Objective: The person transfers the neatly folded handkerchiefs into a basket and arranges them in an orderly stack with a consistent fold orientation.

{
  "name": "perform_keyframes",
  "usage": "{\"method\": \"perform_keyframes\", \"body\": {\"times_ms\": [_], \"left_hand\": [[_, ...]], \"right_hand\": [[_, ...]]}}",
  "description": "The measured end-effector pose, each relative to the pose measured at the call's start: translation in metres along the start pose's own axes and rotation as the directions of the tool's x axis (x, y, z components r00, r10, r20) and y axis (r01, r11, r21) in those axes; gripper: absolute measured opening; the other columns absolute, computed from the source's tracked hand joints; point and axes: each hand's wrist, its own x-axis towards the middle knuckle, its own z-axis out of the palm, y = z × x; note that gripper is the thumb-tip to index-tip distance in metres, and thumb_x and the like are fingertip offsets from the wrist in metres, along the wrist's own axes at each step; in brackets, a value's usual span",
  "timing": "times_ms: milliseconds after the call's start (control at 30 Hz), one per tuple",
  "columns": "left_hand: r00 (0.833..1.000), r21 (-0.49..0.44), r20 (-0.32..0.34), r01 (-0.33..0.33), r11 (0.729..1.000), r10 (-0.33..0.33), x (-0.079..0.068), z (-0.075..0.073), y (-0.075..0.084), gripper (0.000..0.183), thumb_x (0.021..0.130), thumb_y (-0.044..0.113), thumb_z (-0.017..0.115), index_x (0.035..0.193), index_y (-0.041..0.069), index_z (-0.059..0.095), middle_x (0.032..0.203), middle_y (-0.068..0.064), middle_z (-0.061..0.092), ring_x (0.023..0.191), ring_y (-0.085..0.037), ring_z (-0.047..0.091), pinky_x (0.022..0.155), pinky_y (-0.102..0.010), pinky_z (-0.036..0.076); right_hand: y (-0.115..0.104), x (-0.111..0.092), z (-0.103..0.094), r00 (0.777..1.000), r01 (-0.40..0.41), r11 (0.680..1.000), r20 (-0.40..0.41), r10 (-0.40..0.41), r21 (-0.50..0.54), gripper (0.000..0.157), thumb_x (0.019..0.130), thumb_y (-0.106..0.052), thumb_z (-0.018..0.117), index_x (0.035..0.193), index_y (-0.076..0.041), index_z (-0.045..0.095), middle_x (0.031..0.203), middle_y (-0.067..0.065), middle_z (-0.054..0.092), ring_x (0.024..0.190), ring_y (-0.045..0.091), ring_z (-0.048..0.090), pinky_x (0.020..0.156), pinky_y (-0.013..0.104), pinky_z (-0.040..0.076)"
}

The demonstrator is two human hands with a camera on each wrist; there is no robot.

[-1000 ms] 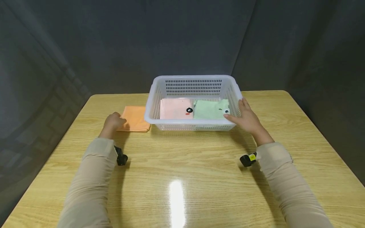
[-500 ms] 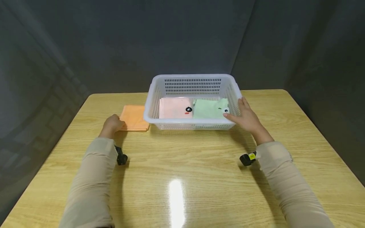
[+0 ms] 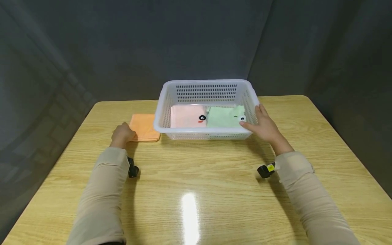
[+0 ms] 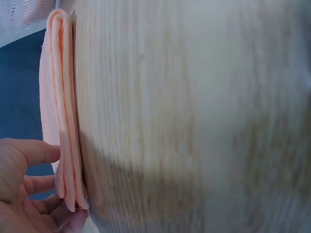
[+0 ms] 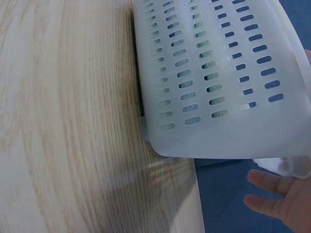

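Note:
My left hand (image 3: 121, 134) is at the left edge of a folded orange towel (image 3: 144, 126) lying on the table. In the left wrist view, the thumb lies on top of the folded towel (image 4: 63, 107) and the fingers curl at its edge, pinching it. My right hand (image 3: 265, 127) rests on the right front corner of a white plastic basket (image 3: 200, 130), thumb over the rim and straight fingers along the outer side. Inside the basket lie a folded pink towel (image 3: 186, 116) with an embroidered eye and a folded green towel (image 3: 222, 117), side by side.
The wooden table (image 3: 196, 170) extends in front of the basket, with a light reflection near its front. Dark curtains (image 3: 196, 41) hang behind and at both sides. A wrist camera (image 3: 132, 170) sits at the left cuff, another wrist camera (image 3: 265, 171) at the right.
My left hand has shifted slightly right and lower onto the orange towel's edge, its fingers going in against it. The right hand and the basket have stayed in place.

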Motion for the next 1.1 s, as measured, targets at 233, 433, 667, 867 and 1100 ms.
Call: {"method": "perform_keyframes", "body": {"times_ms": [233, 433, 667, 867, 1100], "left_hand": [[1.000, -0.081, 0.013, -0.004, 0.997, 0.005, 0.000, -0.002, -0.006, 0.021, 0.078, 0.017, 0.048, 0.079, -0.005, 0.046, 0.075, -0.016, 0.043, 0.064, -0.026, 0.038, 0.056, -0.032, 0.033], [0.998, -0.290, 0.055, 0.055, 0.955, -0.041, 0.006, 0.002, -0.014, 0.025, 0.080, 0.017, 0.051, 0.057, 0.008, 0.045, 0.046, 0.000, 0.040, 0.042, -0.015, 0.035, 0.047, -0.028, 0.033], [0.995, -0.482, 0.101, 0.047, 0.875, 0.003, 0.011, 0.004, -0.021, 0.034, 0.082, 0.010, 0.051, 0.050, 0.015, 0.040, 0.043, 0.004, 0.041, 0.040, -0.010, 0.037, 0.054, -0.026, 0.039], [0.992, -0.585, 0.123, 0.075, 0.808, -0.003, 0.005, 0.002, -0.020, 0.028, 0.088, 0.013, 0.046, 0.059, 0.011, 0.049, 0.049, 0.003, 0.043, 0.042, -0.010, 0.036, 0.053, -0.026, 0.038], [0.989, -0.661, 0.144, 0.085, 0.745, 0.015, 0.001, 0.001, -0.018, 0.025, 0.088, 0.014, 0.046, 0.063, 0.012, 0.043, 0.058, 0.003, 0.039, 0.051, -0.009, 0.036, 0.060, -0.023, 0.041]], "right_hand": [[0.000, 0.001, 0.001, 1.000, 0.003, 1.000, -0.007, -0.003, 0.005, 0.098, 0.077, -0.057, 0.049, 0.136, 0.000, -0.005, 0.142, 0.010, -0.015, 0.125, 0.041, 0.004, 0.094, 0.058, 0.012], [0.000, 0.001, 0.001, 1.000, -0.001, 1.000, -0.006, 0.001, 0.009, 0.098, 0.077, -0.058, 0.049, 0.136, -0.001, -0.006, 0.141, 0.009, -0.016, 0.125, 0.041, 0.004, 0.094, 0.058, 0.011], [-0.001, 0.000, 0.000, 1.000, -0.002, 1.000, -0.002, 0.002, 0.012, 0.098, 0.077, -0.057, 0.049, 0.136, -0.001, -0.006, 0.141, 0.009, -0.017, 0.125, 0.040, 0.003, 0.094, 0.058, 0.011], [-0.001, 0.000, 0.000, 1.000, 0.003, 1.000, -0.001, -0.003, 0.003, 0.098, 0.077, -0.057, 0.048, 0.136, -0.001, -0.007, 0.141, 0.009, -0.017, 0.125, 0.041, 0.003, 0.093, 0.058, 0.011], [0.001, 0.000, 0.001, 1.000, 0.004, 1.000, -0.003, -0.004, 0.002, 0.098, 0.077, -0.058, 0.048, 0.136, -0.001, -0.007, 0.141, 0.009, -0.017, 0.125, 0.041, 0.003, 0.094, 0.058, 0.011]]}}
